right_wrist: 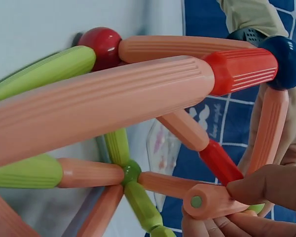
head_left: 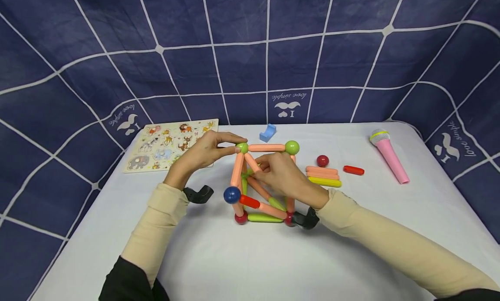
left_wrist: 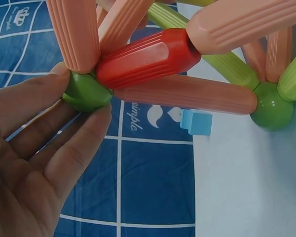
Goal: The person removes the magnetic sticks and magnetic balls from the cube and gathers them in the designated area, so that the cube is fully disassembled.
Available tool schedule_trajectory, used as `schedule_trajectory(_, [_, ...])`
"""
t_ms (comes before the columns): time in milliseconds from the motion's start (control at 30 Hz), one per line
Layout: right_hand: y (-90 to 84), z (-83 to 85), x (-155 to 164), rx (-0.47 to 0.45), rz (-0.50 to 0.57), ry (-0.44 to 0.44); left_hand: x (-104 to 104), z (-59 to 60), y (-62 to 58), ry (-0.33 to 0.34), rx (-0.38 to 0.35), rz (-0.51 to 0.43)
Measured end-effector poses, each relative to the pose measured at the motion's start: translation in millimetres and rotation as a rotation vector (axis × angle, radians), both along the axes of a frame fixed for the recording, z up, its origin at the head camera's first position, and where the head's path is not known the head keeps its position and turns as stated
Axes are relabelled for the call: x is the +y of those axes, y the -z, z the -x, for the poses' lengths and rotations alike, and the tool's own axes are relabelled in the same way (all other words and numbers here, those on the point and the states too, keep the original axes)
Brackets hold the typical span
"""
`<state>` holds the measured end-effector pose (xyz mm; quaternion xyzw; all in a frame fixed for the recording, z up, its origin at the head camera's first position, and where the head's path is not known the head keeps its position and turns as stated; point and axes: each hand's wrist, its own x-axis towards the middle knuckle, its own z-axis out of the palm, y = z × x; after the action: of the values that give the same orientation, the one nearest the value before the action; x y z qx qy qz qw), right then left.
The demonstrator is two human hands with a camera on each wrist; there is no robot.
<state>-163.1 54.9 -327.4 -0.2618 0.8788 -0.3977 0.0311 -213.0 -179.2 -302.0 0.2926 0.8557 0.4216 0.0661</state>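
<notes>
Rods and balls already form most of a cube-like frame (head_left: 262, 183) of ribbed plastic sticks in salmon, green and red, standing on the white table (head_left: 250, 257) in front of you. Your left hand (head_left: 203, 153) pinches the green plastic ball (head_left: 242, 147) at the top near-left corner, thumb and fingertips (left_wrist: 84, 133) closed around it where several rods meet, so that corner is steadied. Your right hand (head_left: 283, 175) reaches into the middle of the frame and grips a short salmon rod (right_wrist: 212, 201) between thumb and fingers; its free end with the small round magnet face shows in the right wrist view, and I cannot tell whether its other end is attached to anything.

Judging by what stands: the bottom edges, the uprights and a top edge running to a second green ball (head_left: 292, 147) look joined, and a dark blue ball (head_left: 232, 195) and red balls sit at lower corners. Diagonal braces cross the inside. The piece in your right hand seems to be the one still unsettled.

To the right of the frame lie spare parts, well apart from your hands: a small stack of salmon and yellow rods (head_left: 323, 176), a loose red ball (head_left: 322, 160) and a short red rod (head_left: 353, 170). These suggest building is not finished.
</notes>
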Motion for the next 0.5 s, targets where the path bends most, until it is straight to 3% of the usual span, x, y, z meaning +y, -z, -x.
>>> schedule_trajectory(500, [-2.2,-0.6,1.3,0.026,-0.015,-0.053,-1.5,-1.7,-3.4,0.003,0.019,0.019])
